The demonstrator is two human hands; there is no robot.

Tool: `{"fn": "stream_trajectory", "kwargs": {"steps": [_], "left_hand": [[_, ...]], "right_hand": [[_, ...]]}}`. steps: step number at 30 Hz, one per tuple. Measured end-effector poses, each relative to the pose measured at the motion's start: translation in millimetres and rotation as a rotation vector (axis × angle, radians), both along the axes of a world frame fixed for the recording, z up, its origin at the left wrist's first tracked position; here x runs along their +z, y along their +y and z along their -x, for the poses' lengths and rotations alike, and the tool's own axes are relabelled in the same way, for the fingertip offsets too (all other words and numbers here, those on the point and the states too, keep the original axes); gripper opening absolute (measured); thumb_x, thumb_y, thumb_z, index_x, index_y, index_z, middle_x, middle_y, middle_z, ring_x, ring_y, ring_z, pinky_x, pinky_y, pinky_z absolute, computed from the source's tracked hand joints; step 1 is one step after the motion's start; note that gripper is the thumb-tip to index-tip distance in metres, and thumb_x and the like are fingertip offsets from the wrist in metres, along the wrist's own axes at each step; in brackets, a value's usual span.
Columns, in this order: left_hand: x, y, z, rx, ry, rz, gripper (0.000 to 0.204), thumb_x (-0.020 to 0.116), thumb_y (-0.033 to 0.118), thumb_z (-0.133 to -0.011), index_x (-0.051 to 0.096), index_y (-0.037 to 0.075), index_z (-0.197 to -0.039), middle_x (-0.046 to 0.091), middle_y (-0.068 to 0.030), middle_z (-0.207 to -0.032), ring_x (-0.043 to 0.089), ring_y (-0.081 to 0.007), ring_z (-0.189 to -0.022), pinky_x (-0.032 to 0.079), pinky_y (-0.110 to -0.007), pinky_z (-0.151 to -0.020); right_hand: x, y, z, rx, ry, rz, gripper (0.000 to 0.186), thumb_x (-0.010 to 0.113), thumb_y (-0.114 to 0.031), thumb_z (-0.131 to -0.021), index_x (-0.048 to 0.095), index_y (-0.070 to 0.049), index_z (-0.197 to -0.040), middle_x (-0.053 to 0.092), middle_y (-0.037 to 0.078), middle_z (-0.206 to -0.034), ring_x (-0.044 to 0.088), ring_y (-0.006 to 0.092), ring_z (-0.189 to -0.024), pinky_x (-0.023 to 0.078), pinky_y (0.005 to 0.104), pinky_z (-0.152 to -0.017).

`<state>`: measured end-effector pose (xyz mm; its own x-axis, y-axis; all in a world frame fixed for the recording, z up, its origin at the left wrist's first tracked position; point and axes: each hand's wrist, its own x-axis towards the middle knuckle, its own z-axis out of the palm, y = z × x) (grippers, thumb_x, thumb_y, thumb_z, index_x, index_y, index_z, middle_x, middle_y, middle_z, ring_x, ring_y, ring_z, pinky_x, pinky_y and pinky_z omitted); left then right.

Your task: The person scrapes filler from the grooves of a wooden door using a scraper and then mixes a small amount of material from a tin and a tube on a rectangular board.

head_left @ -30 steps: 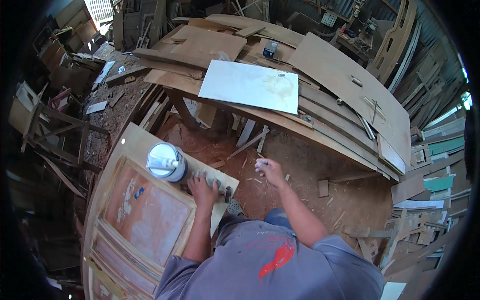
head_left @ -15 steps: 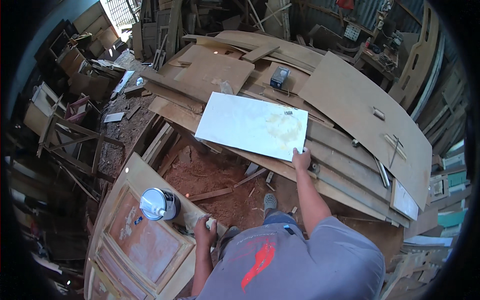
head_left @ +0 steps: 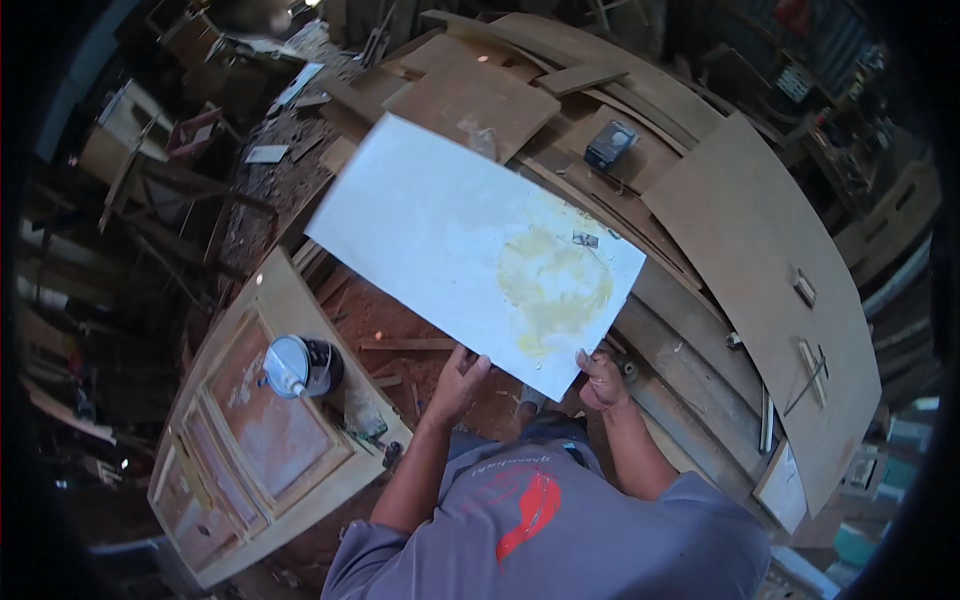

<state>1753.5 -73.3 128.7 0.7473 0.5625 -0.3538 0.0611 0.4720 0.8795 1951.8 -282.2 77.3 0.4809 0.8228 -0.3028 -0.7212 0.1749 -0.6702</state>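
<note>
A white rectangular board is held in both hands above the wood stack, turned at a slant. My left hand grips its near long edge, with the fingers partly hidden beneath. At the near right corner my right hand is closed on the edge, thumb uppermost. Yellowish smeared paste covers the board's right part, and a small flat metallic piece lies by its far right edge.
On the left, a paneled wooden door carries a paint can. Stacked planks and a large plywood sheet extend rightward. A small dark box sits on the far boards. Reddish sawdust covers the ground below.
My left hand has come from beside the door to the board's near edge. The board has been lifted nearer to me and turned clockwise, while my right hand keeps its corner.
</note>
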Motion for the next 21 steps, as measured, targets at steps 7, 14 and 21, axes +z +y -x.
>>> {"fn": "stream_trajectory", "kwargs": {"steps": [7,14,21], "left_hand": [[56.7,-2.5,69.7,0.439,-0.064,0.060,0.052,0.060,0.039,-0.112,0.057,-0.002,-0.144,0.070,-0.0102,-0.130,0.065,-0.0234,-0.123,0.053,-0.036,-0.102],[70.3,-8.4,242.1,1.086,-0.092,-0.256,0.068,0.049,0.054,-0.112,0.049,-0.004,-0.148,0.064,-0.0153,-0.140,0.067,-0.0227,-0.121,0.057,-0.041,-0.105],[44.8,-65.8,547.2,1.062,0.637,-0.281,0.098,0.030,0.078,-0.106,0.062,-0.008,-0.140,0.072,-0.0230,-0.126,0.072,-0.0290,-0.113,0.058,-0.042,-0.102]], "right_hand": [[32.2,61.2,65.7,0.338,0.123,-0.211,0.039,0.073,-0.020,-0.106,0.068,-0.001,-0.139,0.073,0.007,-0.134,0.067,0.0196,-0.123,0.051,0.0371,-0.107],[64.8,112.8,192.3,0.988,-0.670,-0.150,0.040,0.084,-0.020,-0.095,0.075,0.003,-0.127,0.077,0.005,-0.117,0.066,0.0122,-0.107,0.054,0.0318,-0.096],[4.3,99.4,335.1,0.933,-0.730,0.062,0.042,0.081,-0.023,-0.098,0.074,0.002,-0.130,0.078,0.007,-0.121,0.069,0.0128,-0.109,0.054,0.0315,-0.098]]}}
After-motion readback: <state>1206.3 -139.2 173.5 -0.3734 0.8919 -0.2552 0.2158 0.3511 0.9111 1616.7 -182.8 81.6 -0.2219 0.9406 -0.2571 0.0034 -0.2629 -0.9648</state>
